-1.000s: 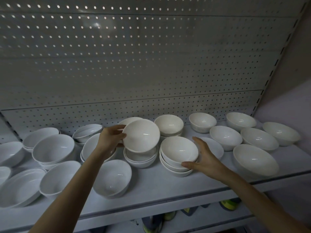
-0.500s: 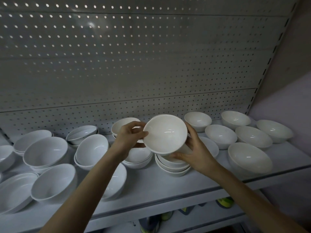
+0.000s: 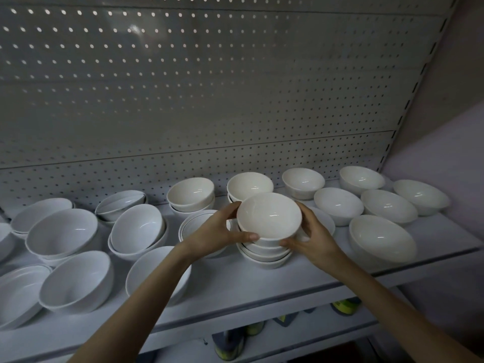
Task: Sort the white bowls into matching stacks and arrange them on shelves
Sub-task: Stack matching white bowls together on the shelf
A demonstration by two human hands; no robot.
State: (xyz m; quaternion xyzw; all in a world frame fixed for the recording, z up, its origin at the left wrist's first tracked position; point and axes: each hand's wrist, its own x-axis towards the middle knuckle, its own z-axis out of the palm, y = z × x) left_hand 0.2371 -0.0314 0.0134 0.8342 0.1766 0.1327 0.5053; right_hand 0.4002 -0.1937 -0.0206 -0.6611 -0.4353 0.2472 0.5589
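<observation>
A small white bowl [image 3: 269, 214] sits on top of a stack of matching bowls [image 3: 264, 255] in the middle of the white shelf [image 3: 262, 279]. My left hand [image 3: 217, 233] grips its left side, thumb under the front rim. My right hand [image 3: 311, 235] holds its right side, fingers curled round the rim. More white bowls stand all along the shelf, some stacked, some single. A shallow bowl with a dark rim line [image 3: 196, 221] lies partly hidden behind my left hand.
Larger bowls [image 3: 62, 233] crowd the shelf's left half, two [image 3: 76, 281] tipped near the front edge. Single bowls [image 3: 382, 238] fill the right end beside a wall. A perforated panel [image 3: 209, 87] backs the shelf. Below, a lower shelf holds dark items [image 3: 227, 341].
My left hand carried the small bowl rightward from the middle stack. My right hand rose to meet it. Both hands have lowered it onto the stack at centre right.
</observation>
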